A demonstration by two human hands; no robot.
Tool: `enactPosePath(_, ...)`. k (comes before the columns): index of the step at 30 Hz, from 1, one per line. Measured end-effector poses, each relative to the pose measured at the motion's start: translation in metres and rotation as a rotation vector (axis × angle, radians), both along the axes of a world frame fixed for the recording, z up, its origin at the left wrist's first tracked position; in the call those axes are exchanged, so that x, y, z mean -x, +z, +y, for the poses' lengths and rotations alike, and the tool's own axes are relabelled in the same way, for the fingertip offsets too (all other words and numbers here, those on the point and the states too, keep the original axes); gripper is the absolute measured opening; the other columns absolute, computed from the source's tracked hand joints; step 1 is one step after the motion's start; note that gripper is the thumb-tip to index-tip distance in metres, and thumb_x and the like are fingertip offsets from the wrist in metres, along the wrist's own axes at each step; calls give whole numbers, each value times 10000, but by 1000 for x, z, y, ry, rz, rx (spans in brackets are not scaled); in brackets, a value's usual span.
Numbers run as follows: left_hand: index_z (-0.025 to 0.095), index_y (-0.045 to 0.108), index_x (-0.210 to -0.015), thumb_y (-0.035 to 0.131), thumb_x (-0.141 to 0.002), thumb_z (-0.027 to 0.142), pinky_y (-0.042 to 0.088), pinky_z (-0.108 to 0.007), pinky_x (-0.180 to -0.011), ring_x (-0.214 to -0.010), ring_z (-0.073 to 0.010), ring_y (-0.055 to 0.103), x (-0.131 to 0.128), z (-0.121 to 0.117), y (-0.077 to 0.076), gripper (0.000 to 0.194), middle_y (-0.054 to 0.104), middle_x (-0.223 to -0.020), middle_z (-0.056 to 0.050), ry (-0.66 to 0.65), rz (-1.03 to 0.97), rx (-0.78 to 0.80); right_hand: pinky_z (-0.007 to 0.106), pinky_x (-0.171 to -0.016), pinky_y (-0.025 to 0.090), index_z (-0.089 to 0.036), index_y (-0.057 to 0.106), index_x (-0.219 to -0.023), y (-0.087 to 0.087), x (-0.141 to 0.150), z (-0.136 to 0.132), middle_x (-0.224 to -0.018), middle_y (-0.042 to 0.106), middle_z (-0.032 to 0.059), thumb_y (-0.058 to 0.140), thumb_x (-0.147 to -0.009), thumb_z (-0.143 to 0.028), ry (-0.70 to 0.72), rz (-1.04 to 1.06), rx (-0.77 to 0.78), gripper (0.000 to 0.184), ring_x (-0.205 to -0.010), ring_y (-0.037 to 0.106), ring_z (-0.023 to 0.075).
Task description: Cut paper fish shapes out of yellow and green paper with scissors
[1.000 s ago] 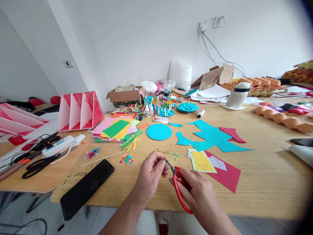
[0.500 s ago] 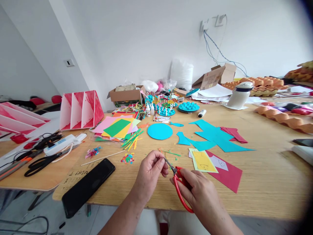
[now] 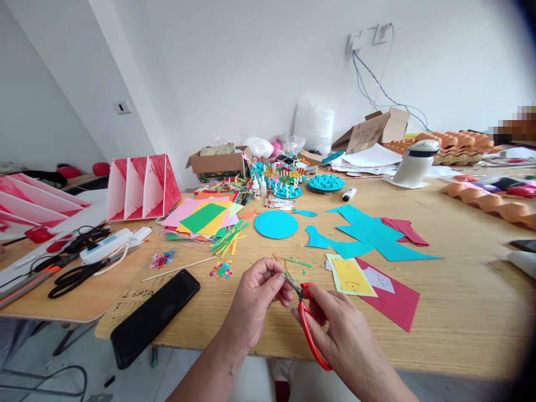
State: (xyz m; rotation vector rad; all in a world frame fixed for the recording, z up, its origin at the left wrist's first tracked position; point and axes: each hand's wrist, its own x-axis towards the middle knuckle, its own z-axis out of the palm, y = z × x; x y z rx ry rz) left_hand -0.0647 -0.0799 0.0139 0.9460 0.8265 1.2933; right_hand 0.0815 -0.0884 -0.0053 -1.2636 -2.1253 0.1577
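My right hand [image 3: 341,326] grips a pair of red-handled scissors [image 3: 309,335] by its loops, with the dark blades pointing up and left. Their tips meet the fingers of my left hand [image 3: 263,298], which is closed in a pinch. A speck of green shows at the blade tips, but what the left fingers hold is too small and covered to make out. Just beyond the hands lie thin green paper strips [image 3: 298,262] and small scraps. To the right, a yellow paper with a pencil drawing [image 3: 352,276] rests partly on a red sheet [image 3: 400,298].
A blue paper circle [image 3: 276,224] and blue offcuts [image 3: 377,231] lie farther back. On the left are a black phone [image 3: 154,318], a wooden stick [image 3: 180,268], coloured paper sheets [image 3: 203,218] and black scissors [image 3: 79,278]. Glue bottles [image 3: 255,188] stand behind.
The view has shifted slightly, so everything sits a little farther right. Both hands keep nearly the same pose, and a bit of green now shows at the scissor tips.
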Motion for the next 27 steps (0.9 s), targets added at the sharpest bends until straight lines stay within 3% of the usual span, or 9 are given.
enactPosePath(27,135,520,-751,582,-742,190,402,-196,-520,-550,-80,531,0,-1,6,84,593,-635,2,-16,92,25,247,-480,377,-195,492,-621,-1,-4,2,-488,551,13,467,-820,-272,6,6,-33,214,-503,517,182)
